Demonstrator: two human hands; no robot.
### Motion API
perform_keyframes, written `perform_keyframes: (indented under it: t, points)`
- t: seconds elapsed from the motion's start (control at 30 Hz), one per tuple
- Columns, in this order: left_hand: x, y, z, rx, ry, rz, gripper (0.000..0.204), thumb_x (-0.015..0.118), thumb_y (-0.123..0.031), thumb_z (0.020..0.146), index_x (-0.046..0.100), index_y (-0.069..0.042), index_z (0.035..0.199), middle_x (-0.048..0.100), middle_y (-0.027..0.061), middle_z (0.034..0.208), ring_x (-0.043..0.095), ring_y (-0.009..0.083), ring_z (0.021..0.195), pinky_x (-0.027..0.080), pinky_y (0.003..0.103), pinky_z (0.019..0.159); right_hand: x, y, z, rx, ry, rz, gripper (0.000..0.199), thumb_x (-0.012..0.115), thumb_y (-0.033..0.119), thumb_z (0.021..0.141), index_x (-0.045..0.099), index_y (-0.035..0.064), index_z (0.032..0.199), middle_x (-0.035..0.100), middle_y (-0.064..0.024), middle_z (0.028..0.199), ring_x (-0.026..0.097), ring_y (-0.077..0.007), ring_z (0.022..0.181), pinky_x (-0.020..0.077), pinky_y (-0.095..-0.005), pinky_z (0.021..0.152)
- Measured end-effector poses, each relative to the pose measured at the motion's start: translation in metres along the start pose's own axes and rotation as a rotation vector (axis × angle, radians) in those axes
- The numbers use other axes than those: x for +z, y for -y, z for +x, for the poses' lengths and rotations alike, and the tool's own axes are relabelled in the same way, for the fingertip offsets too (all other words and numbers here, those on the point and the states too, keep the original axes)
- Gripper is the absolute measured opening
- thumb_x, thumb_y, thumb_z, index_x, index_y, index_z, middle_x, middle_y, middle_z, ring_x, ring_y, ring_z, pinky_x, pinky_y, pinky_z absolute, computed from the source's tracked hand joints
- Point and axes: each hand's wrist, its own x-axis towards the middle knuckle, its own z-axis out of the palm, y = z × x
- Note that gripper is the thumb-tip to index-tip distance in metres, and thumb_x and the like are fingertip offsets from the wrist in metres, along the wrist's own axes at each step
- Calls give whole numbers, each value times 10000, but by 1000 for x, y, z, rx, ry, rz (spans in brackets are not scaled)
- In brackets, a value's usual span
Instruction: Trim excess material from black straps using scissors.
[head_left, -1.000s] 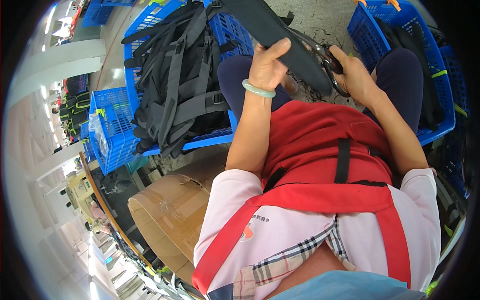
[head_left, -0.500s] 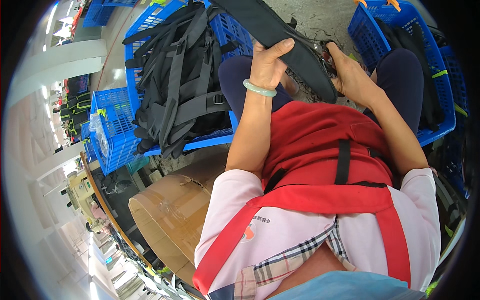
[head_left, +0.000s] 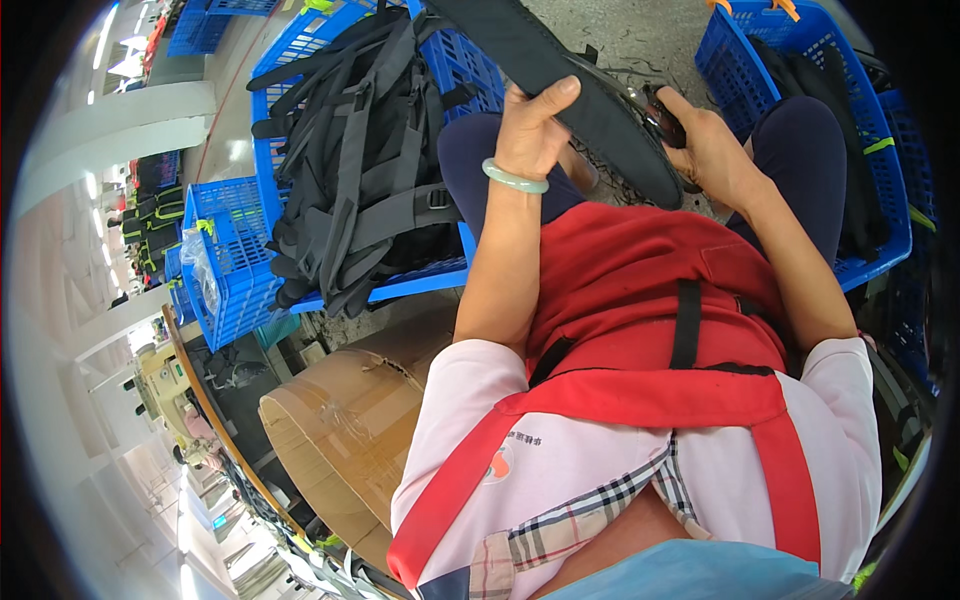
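A long black padded strap (head_left: 612,122) slants across the space above my lap, its rounded end toward my apron. My left hand (head_left: 530,128) grips it near the middle, thumb lying on its upper face. Beside the strap's right edge, my right hand (head_left: 718,152) is closed around a pair of scissors (head_left: 664,124) with dark reddish-brown handles. Their metal part points up and left along the strap; the tips are partly hidden behind it, so I cannot tell whether they touch a thread.
Left of my knee, a blue plastic crate (head_left: 375,290) is heaped with black straps (head_left: 350,170). Another blue crate (head_left: 740,70) with black pieces stands at the right. A cardboard box (head_left: 340,420) sits by my left elbow. Dark scraps litter the floor (head_left: 640,45).
The strap's rounded end has shifted slightly right and down. My right hand has turned a little, showing more of the scissors' handles. The left hand keeps its grip.
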Motion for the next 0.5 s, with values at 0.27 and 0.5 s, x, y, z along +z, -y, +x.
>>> perform_keyframes:
  t: [0.27,0.5]
  points:
    - [-6,2,0,-11,63,-17,219,663,69,800,662,-47,986,673,58,967,646,200,919,520,345,871,-11,6,-6,32,149,29,466,674,123,770,372,63,1119,538,-166,778,571,-343,692,420,-429,640]
    - [-2,8,-1,-20,43,13,236,665,70,797,659,-53,999,667,57,986,638,205,941,520,354,874,5,-7,-3,14,49,63,436,649,49,787,397,42,1143,596,-220,871,570,-440,850,434,-433,698]
